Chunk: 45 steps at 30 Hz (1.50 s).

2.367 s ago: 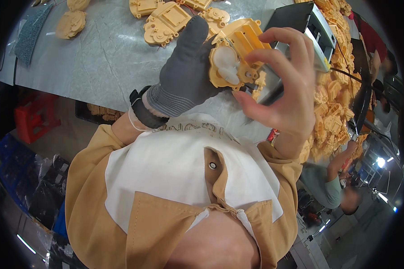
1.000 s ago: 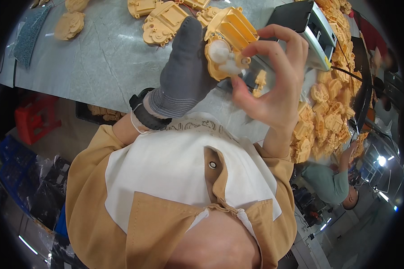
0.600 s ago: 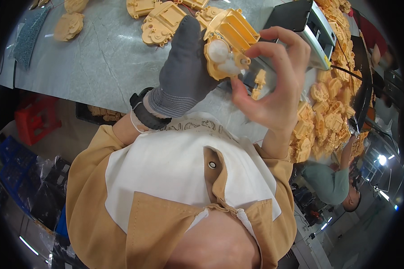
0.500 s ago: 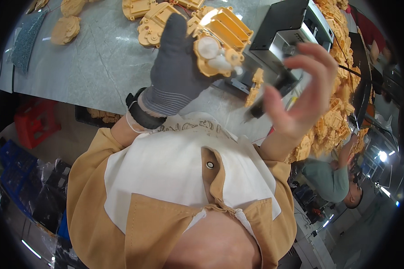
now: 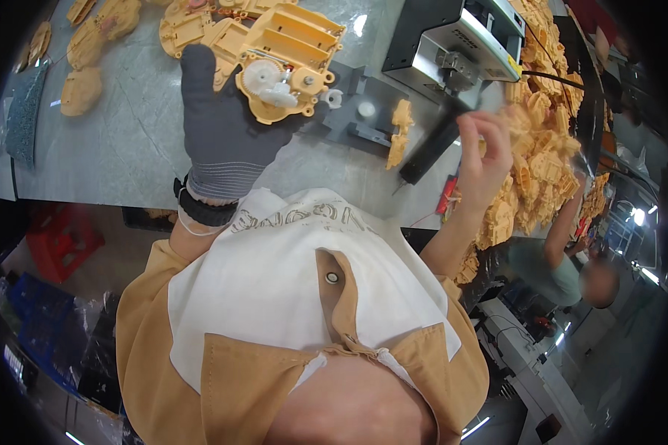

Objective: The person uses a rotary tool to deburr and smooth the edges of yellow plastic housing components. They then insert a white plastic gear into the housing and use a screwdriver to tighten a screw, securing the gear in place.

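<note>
My gloved left hand (image 5: 223, 133) grips a yellow plastic housing (image 5: 289, 52) from below; white gears sit on its open face. It is held just above the grey table (image 5: 119, 141). My bare right hand (image 5: 482, 148), blurred, pinches the upper end of a dark rod-shaped tool (image 5: 429, 152) that slants down to the left. A small yellow part (image 5: 401, 133) shows right beside the tool, over a grey fixture (image 5: 356, 122). I cannot tell whether that part rests on the fixture or is held.
A black and grey benchtop machine (image 5: 453, 41) stands behind the fixture. Piles of yellow parts (image 5: 542, 163) fill the right side, and more yellow pieces (image 5: 89, 44) lie at the far left by a blue-grey mat (image 5: 24, 111). Another person (image 5: 564, 259) works at lower right.
My hands have come apart: the left one carried the housing up and to the left, and the right one swung out to the right with the dark tool.
</note>
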Each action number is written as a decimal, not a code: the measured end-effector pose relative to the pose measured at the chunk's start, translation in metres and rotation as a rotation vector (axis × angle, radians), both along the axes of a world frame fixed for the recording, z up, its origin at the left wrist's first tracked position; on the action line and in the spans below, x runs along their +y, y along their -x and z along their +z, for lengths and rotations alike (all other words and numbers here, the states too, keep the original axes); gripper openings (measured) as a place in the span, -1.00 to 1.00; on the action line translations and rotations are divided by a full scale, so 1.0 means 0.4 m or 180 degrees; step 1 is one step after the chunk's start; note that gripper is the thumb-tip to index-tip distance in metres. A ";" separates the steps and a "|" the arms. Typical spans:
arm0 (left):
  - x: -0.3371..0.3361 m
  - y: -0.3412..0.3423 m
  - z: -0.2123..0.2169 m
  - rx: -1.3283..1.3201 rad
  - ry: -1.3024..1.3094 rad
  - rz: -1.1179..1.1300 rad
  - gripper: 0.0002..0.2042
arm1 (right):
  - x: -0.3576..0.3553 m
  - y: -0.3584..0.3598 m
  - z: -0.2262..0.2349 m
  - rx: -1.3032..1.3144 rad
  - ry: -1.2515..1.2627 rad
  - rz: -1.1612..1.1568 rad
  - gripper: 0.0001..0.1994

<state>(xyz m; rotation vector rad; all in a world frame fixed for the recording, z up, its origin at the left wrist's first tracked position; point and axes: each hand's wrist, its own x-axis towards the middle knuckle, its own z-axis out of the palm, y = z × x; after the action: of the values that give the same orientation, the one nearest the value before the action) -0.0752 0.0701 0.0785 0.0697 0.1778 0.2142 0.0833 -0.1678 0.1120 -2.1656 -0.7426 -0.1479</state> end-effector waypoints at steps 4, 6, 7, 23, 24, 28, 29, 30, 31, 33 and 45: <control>0.001 0.005 0.026 0.0814 -0.0003 0.0161 -0.27 | -0.050 -0.013 -0.022 -0.0210 -0.0124 -0.0403 -0.94; 0.011 0.020 0.014 0.0370 -0.0012 0.0003 -0.25 | -0.111 -0.035 -0.029 -0.0207 -0.0483 -0.0965 -0.95; 0.022 0.030 0.001 0.0152 -0.0003 -0.0089 -0.25 | -0.153 -0.058 -0.033 -0.0238 -0.0567 -0.1201 -0.98; -0.030 -0.007 0.021 0.0788 -0.0389 -0.0478 -0.28 | -0.199 -0.294 -0.127 -0.0519 0.1944 -0.1370 -0.70; -0.035 -0.006 0.021 0.0636 -0.0274 -0.0508 -0.28 | -0.192 -0.330 -0.157 -0.1002 0.2097 -0.1194 -0.69; -0.052 0.007 0.016 0.0124 0.0144 -0.0609 -0.29 | -0.164 -0.390 -0.209 0.0128 0.2820 -0.0954 -0.74; -0.052 0.012 0.019 0.0138 0.0118 -0.0646 -0.25 | -0.172 -0.388 -0.212 0.0049 0.2698 -0.1068 -0.76; -0.052 0.009 0.025 0.0145 0.0081 -0.0695 -0.21 | -0.191 -0.384 -0.213 -0.0027 0.2561 -0.1196 -0.77; -0.051 0.003 0.027 0.0129 0.0062 -0.0780 -0.17 | -0.238 -0.395 -0.201 -0.0228 0.2405 -0.1430 -0.78; -0.047 0.012 0.004 -0.0074 0.0262 -0.0692 -0.16 | -0.245 -0.370 -0.169 0.0129 0.1294 -0.1587 -0.78; -0.075 0.010 0.022 -0.0026 0.0118 -0.0590 -0.11 | 0.090 0.145 0.156 0.1781 0.0391 0.1253 -0.86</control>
<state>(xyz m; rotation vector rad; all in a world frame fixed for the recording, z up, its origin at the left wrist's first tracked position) -0.0790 0.0400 0.0874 0.0479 0.1659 0.0265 0.0253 -0.1319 0.1744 -1.9815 -0.8349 0.6939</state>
